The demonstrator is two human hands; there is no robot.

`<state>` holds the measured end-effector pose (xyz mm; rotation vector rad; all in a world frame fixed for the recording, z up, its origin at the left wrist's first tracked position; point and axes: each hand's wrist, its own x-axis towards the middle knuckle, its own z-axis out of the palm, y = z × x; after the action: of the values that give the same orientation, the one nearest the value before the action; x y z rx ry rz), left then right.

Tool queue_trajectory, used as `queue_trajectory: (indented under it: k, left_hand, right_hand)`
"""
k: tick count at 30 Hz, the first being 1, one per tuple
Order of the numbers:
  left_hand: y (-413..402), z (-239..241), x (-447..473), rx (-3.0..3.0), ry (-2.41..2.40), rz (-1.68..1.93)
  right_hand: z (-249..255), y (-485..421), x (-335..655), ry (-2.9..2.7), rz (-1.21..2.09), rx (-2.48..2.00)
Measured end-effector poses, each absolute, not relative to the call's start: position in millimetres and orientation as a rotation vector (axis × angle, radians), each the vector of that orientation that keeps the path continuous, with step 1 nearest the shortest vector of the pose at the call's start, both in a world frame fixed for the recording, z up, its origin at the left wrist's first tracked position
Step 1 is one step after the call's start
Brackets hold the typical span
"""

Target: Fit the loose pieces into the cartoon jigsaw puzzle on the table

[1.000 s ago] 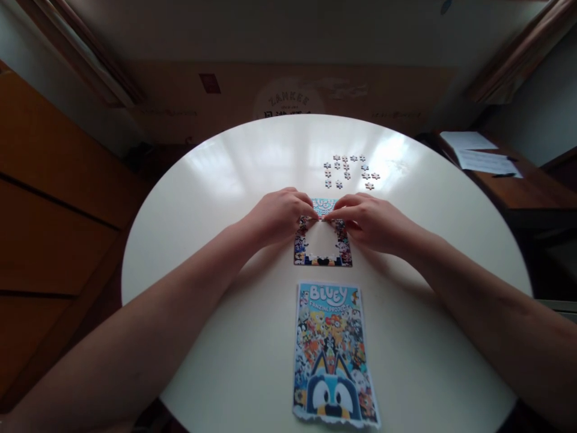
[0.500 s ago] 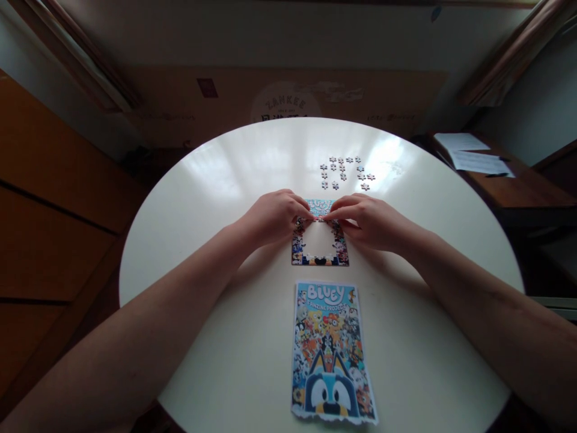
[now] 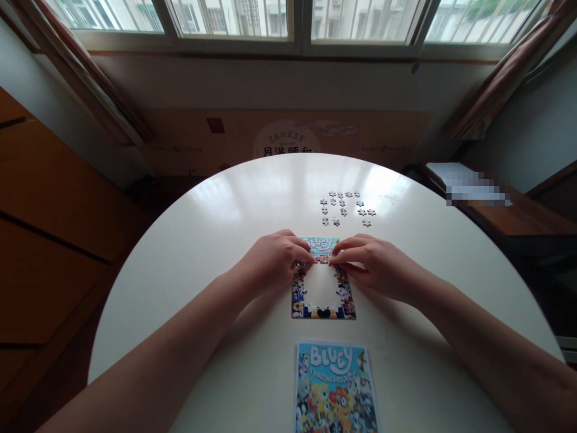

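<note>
A partly built jigsaw puzzle lies on the round white table; its coloured border is joined and its middle is a bare gap. My left hand and my right hand rest on the puzzle's upper edge, one on each side. Their fingertips meet in a pinch over the top row, pressed on a small puzzle piece there. Several loose puzzle pieces lie spread out beyond the puzzle.
A colourful reference picture with the word Bluey lies near me on the table. A wooden cabinet stands at the left, a wooden side table with papers at the right. Windows run along the far wall.
The view has tilted upward, so the windows show and everything sits lower in the picture. Both hands stay pinched at the puzzle's top edge.
</note>
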<state>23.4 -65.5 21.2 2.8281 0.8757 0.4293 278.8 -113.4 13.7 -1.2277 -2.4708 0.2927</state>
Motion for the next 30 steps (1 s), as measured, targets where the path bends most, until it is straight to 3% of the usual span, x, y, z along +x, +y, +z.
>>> queue_trajectory:
  k: [11,22,30]
  left_hand:
    - [-64,19,22,2.709,0.887,0.503]
    - [-51,11,15,2.107,1.125,1.118]
    - [-34,3,5,1.671,1.326,1.298]
  right_hand:
    - [13,-112,278,-2.449,0.348,-1.249]
    - [14,-113,277,-2.431,0.363,-1.282]
    - [13,-114,278,-2.426,0.338,-1.288]
